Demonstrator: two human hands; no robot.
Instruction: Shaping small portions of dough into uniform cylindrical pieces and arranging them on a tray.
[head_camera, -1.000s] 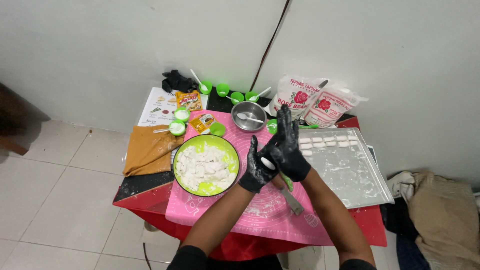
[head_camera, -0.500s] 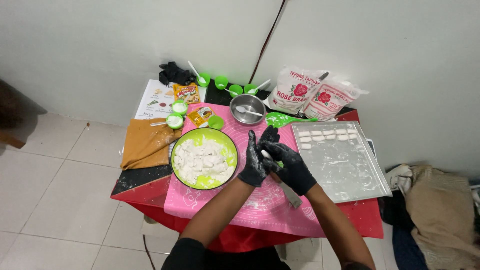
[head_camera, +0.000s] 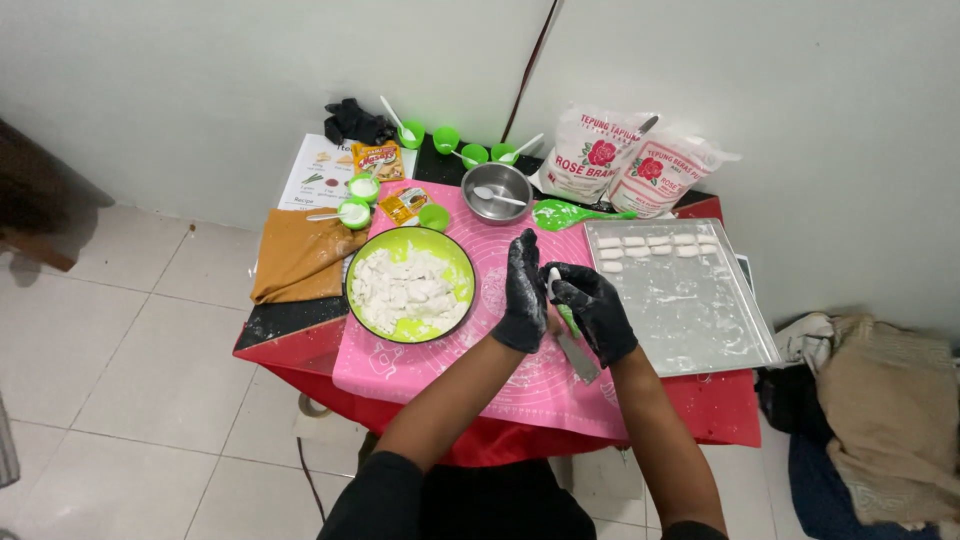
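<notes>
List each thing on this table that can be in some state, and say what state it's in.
left hand: gloved, pressed to the dough piece
right hand: gloved, pinching the dough piece
dough piece: between both hands
green bowl: holds white chunks
metal tray: floured, shaped pieces along far edge
steel bowl: spoon inside
flour bags: upright, open

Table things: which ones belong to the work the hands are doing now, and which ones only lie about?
In use: left hand and right hand shaping a white dough piece; green bowl; tray; pink mat; knife.

Lying about: flour bags; steel bowl; brown cloth; small cups.
</notes>
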